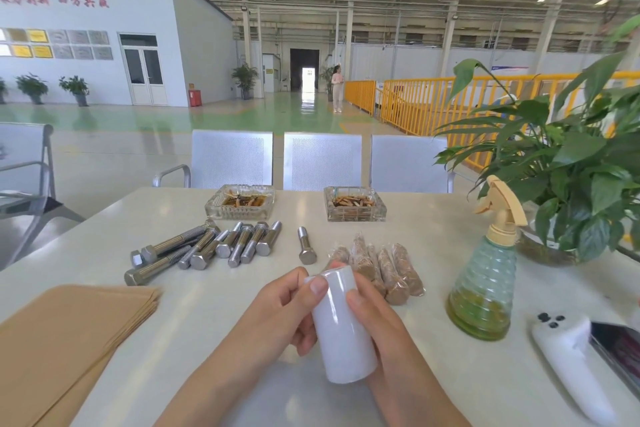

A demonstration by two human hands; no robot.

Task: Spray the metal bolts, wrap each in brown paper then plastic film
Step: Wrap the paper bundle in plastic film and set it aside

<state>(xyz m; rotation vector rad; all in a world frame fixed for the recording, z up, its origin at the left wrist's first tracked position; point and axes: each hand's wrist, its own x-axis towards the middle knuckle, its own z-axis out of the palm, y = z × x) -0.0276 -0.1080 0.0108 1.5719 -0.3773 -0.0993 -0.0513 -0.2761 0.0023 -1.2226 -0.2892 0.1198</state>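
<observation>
Brown paper sheets [69,333] were stacked at the lower left of the frame, on the bench [433,218], presumably kept within reach for the next wrap. Above them, left of centre, bare metal bolts [207,246] were piled loosely, and one single bolt [306,246] was set apart just to their right, probably singled out as next in line. Two glass ashtrays [239,201] were seen behind, toward the upper middle.

At lower centre a white roll of plastic film [341,326] was held upright between both hands. It was gripped from the left by the left hand [277,315], whose fingers [317,286] were curled round it with the thumb pressed near the top, seemingly feeling for the film's loose edge. It was clasped from the right by the right hand [377,319], fingers likewise curled.

Just behind the roll, finished wrapped bolts [388,267] were laid side by side, kept separate from the bare ones. Further right, a green spray bottle [485,288] was stood upright beside a potted plant [571,166], and a white device [568,357] was lying at the lower right.
</observation>
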